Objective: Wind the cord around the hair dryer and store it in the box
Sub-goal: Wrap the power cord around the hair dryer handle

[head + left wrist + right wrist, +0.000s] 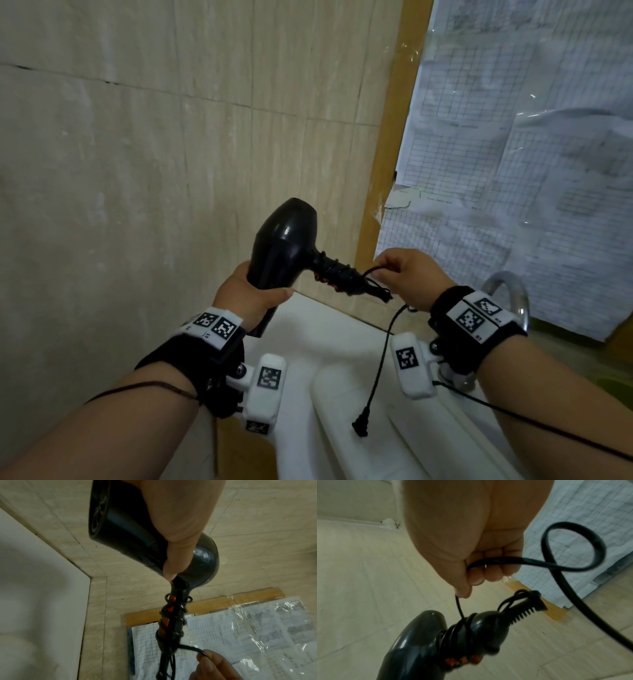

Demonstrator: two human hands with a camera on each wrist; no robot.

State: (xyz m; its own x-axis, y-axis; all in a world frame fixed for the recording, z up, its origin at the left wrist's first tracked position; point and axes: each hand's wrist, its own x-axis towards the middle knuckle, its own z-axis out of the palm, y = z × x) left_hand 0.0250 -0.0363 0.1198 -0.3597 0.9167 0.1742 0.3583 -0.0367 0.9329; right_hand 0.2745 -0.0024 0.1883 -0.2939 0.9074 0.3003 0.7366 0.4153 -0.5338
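A: Hair dryer (282, 248), black, held up in the air in front of a beige tiled wall (137, 154). Left hand (248, 294) wraps the barrel, thumb across the near side, nozzle end pointing down toward the wrist.

B: Handle?

A: Handle (334, 272) sticks out to the right. Cord (383, 346) already coiled round it in several turns; orange switches (167, 621) show between the turns in the left wrist view.

B: Right hand?

A: Right hand (409, 277) just beside the handle's end, fingers curled, pinching the cord between thumb and fingertips. From the grip the loose cord loops once, then hangs down. Plug (361, 423) dangles free at the bottom.

B: Below the hands?

A: White fixture (342, 342) against the wall, a white ribbed object (428, 445) on it; curved metal tap (510, 291) behind the right wrist. Gridded paper sheets (513, 171) under clear plastic on a wood-framed surface to the right.

B: Box?

A: Cannot tell; none of the three views shows one clearly.
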